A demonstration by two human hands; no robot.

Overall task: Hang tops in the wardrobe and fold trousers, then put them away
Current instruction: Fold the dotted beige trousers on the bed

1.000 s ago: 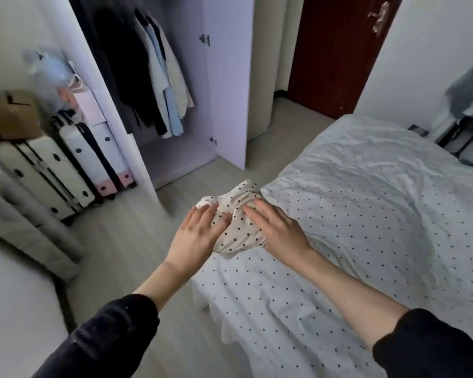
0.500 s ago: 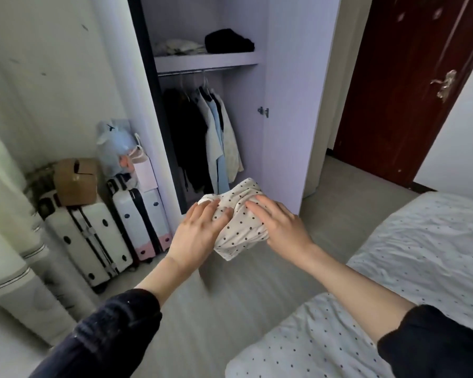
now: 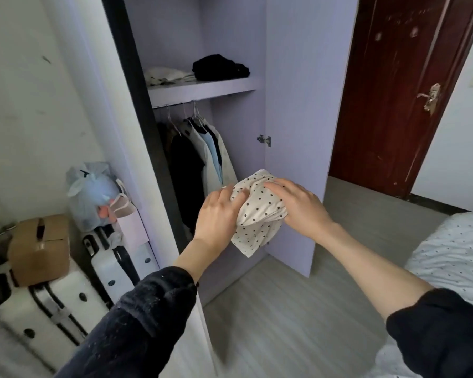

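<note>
Trousers (image 3: 257, 208) folded, gripped by our left hand (image 3: 216, 214) and right hand (image 3: 298, 205), we should lift level onto the shelf (image 3: 202, 90).

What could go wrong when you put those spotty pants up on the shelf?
1. The folded polka-dot trousers are only squeezed between the left hand and right hand, and a corner already hangs loose below, so the fold might come undone on the way up.
2. The shelf already holds a black pile and a white pile; sliding the trousers in could push one out of place.
</note>
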